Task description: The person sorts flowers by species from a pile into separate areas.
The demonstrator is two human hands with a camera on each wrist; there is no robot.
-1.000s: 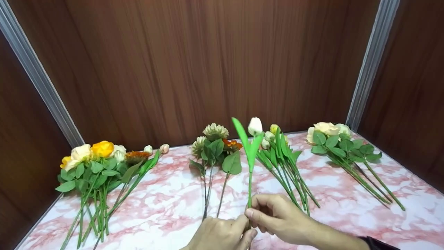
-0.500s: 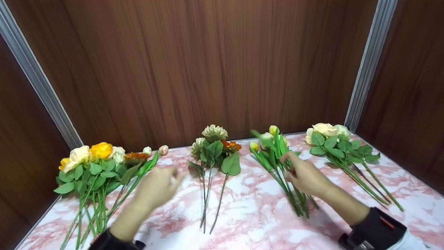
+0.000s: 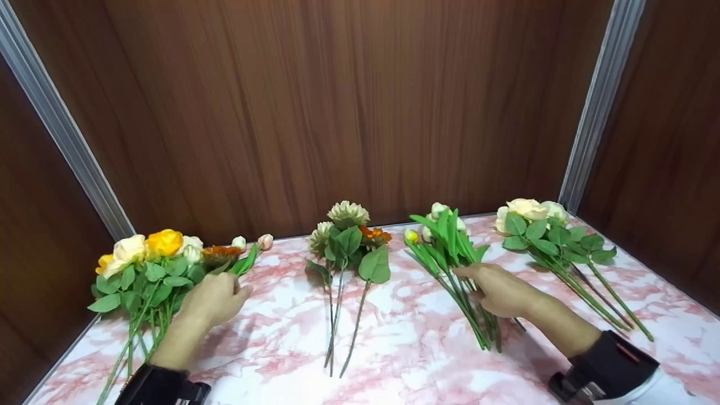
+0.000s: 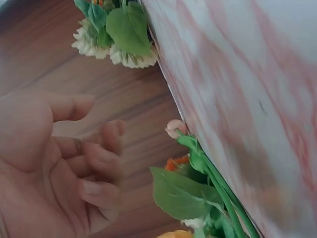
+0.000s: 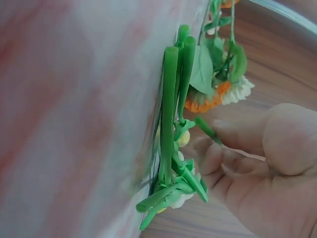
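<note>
My right hand (image 3: 503, 289) is over the pile of tulips (image 3: 450, 242), right of the table's middle. In the right wrist view, the thumb and fingers of this hand pinch a green tulip stem (image 5: 207, 130). A white tulip (image 3: 439, 210) with long leaves lies on top of the pile; the hand covers part of the stems. My left hand (image 3: 214, 298) hovers over the left bunch, near the pink tulip (image 3: 265, 242) and the white tulip bud (image 3: 239, 243). Loosely curled, the left hand's fingers (image 4: 101, 193) hold nothing in the left wrist view.
Yellow and cream roses (image 3: 164, 243) lie at the left with an orange flower (image 3: 221, 253). Pale chrysanthemum-like flowers (image 3: 349, 214) and an orange one (image 3: 375, 235) lie in the middle. Cream roses (image 3: 527, 208) are at the far right. A brown wooden panel (image 3: 349, 101) stands behind the table.
Both hands were together on a white tulip held upright. They have parted: the left hand moved to the left bunch, and the right hand brought the tulip down onto the tulip pile.
</note>
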